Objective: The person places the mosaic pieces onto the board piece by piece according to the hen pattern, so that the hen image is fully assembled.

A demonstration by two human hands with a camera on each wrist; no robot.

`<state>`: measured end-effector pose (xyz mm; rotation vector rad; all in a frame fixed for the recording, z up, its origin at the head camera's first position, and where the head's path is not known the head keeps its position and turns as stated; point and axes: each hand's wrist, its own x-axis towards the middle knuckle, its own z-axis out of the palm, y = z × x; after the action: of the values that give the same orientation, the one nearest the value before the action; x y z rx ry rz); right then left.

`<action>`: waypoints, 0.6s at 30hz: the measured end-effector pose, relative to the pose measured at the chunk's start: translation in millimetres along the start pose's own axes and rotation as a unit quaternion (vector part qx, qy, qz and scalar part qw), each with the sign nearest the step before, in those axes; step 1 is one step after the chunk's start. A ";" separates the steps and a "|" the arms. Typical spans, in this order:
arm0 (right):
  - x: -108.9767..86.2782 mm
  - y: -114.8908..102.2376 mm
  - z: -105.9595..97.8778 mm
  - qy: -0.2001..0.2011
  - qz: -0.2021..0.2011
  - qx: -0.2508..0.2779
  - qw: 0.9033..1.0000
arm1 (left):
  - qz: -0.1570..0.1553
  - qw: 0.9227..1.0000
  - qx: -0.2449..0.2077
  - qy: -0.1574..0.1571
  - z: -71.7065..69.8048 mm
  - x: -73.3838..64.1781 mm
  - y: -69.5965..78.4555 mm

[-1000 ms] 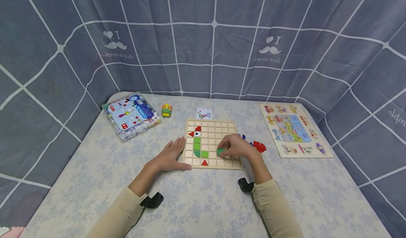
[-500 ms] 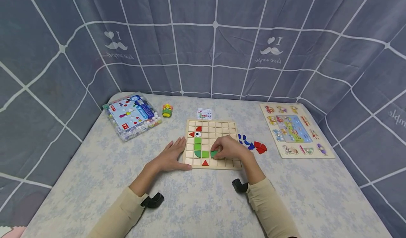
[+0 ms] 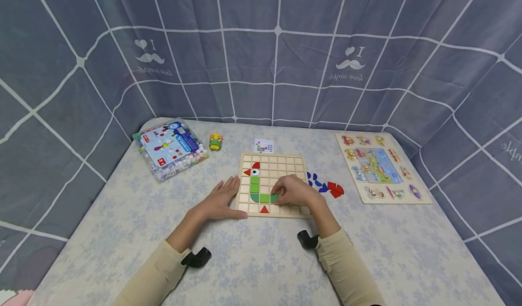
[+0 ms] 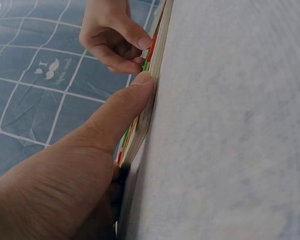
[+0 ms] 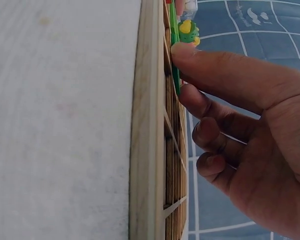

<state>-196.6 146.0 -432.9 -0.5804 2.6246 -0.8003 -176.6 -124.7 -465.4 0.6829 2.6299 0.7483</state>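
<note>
A wooden grid board (image 3: 291,170) lies in the middle of the table. My left hand (image 3: 221,200) rests at its left edge, fingers extended, thumb on the near left corner. With thumb and forefinger my right hand (image 3: 296,190) pinches a dark green tile (image 3: 274,198), set in the grid right of a light green square (image 3: 264,198); part of this tile is hidden by the fingers. In the right wrist view the thumb touches a green tile edge (image 5: 177,75). A white eye tile (image 3: 255,172), red pieces, light green squares and a dark green quarter circle (image 3: 254,198) fill other cells.
Blue pieces (image 3: 317,183) and red pieces (image 3: 335,189) lie right of the board. Behind it is a pattern card (image 3: 263,146). A bead box (image 3: 169,148) and small toy figure (image 3: 215,141) stand back left; a picture puzzle (image 3: 381,167) lies right.
My right hand has moved left across the board with the dark green tile, and the tile now sits beside the light green square. The left hand has stayed in place.
</note>
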 end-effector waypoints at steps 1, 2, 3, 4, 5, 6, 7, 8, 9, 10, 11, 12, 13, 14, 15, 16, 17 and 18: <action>0.0 0.3 0.2 0.001 0.000 -0.001 1.000 | 0.000 1.000 -0.001 0.000 0.0 0.0 0.3; 0.2 0.4 0.3 0.002 -0.001 -0.003 1.000 | 0.000 1.000 0.000 -0.001 0.0 0.0 0.4; 0.2 0.2 0.3 0.004 -0.004 -0.005 1.000 | -0.001 1.000 -0.001 -0.001 -0.1 0.0 0.6; 0.5 0.1 0.5 0.005 -0.009 -0.006 1.000 | -0.002 1.000 -0.002 -0.001 -0.2 0.0 0.8; 0.8 -0.1 0.5 0.007 -0.014 -0.007 1.000 | -0.003 1.000 -0.001 -0.001 -0.2 0.0 1.0; 1.2 -0.3 0.4 0.009 -0.019 -0.008 1.000 | -0.003 1.000 -0.001 -0.001 -0.2 0.1 1.0; 1.4 -0.6 0.4 0.011 -0.023 -0.010 1.000 | -0.004 1.000 -0.001 0.000 -0.1 0.2 1.0; 1.5 -0.9 0.4 0.012 -0.027 -0.011 0.999 | -0.004 1.000 0.000 0.000 -0.1 0.3 0.9; 1.6 -1.4 0.3 0.013 -0.030 -0.010 0.999 | -0.005 1.000 0.000 0.001 0.0 0.4 0.9; 1.6 -1.7 0.4 0.012 -0.030 -0.009 0.999 | -0.005 1.000 0.001 0.001 0.1 0.5 0.7; 1.6 -1.8 0.5 0.013 -0.028 -0.009 0.999 | -0.004 1.000 0.002 0.001 0.2 0.6 0.6; 1.6 -1.9 0.7 0.012 -0.026 -0.009 1.000 | -0.004 1.000 0.001 0.001 0.2 0.5 0.6; 1.5 -2.0 0.9 0.011 -0.023 -0.009 1.000 | -0.003 1.000 0.000 0.001 0.2 0.5 0.6; 1.6 -1.9 1.2 0.011 -0.020 -0.009 1.000 | -0.003 1.000 -0.001 0.002 0.1 0.5 0.6; 1.8 -1.8 1.5 0.010 -0.018 -0.009 1.000 | -0.002 1.000 -0.001 0.002 0.0 0.4 0.6; 1.9 -1.7 1.8 0.010 -0.017 -0.010 1.000 | -0.002 1.000 -0.001 0.002 -0.1 0.2 0.6; 1.9 -1.4 1.9 0.010 -0.016 -0.012 1.000 | -0.002 1.000 -0.001 0.002 -0.2 0.1 0.5; 2.0 -1.2 2.1 0.011 -0.016 -0.013 1.000 | -0.002 1.000 -0.001 0.003 -0.2 0.1 0.4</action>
<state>-197.1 143.2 -434.2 -0.6263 2.6550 -0.7871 -176.6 -124.5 -465.0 0.6762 2.6340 0.7539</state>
